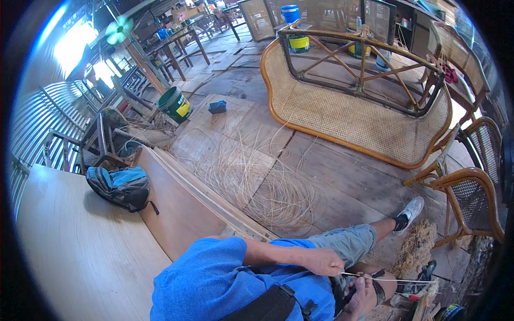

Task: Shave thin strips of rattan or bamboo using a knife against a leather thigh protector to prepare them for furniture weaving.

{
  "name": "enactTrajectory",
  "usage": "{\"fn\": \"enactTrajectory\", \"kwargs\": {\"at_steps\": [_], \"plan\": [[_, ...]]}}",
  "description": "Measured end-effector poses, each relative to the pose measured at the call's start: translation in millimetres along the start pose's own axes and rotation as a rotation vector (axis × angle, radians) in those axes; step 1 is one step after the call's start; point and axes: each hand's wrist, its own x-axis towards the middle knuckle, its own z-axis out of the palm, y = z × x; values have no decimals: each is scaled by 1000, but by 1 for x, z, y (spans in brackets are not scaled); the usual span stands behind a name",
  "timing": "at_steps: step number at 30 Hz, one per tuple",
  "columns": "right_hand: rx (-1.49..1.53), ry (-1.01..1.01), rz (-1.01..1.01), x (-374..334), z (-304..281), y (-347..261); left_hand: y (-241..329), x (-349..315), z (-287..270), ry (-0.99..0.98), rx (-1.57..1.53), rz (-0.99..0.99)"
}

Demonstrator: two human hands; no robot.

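Note:
A thin pale rattan strip (409,281) stretches from my left hand past my right hand and over my bent knee. My left hand (325,262) is closed in a fist round one end of it. Close by, my right hand (363,297) pinches the strip with thumb and fingers. Beside those fingertips is a small dark piece (379,274) that I cannot make out. A dark band (379,291) wraps my leg just below the strip.
A heap of loose cane strands (267,192) covers the wooden floor ahead. A rattan settee (348,117) lies tipped at the far right, with a rattan chair (468,200) nearer. Shavings (417,249) lie by my shoe. A backpack (120,187) rests on boards at left.

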Motion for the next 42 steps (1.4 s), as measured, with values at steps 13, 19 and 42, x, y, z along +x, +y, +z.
{"fn": "enactTrajectory", "kwargs": {"at_steps": [13,19,42], "plan": [[-167,390,31,-5,-34,-17,-39,-72,-63,-228,665,-402],[3,245,-16,1,22,-22,10,-1,-21,60,260,-123],[529,350,-156,29,-22,-20,43,35,-12,-11,-94,-111]]}}
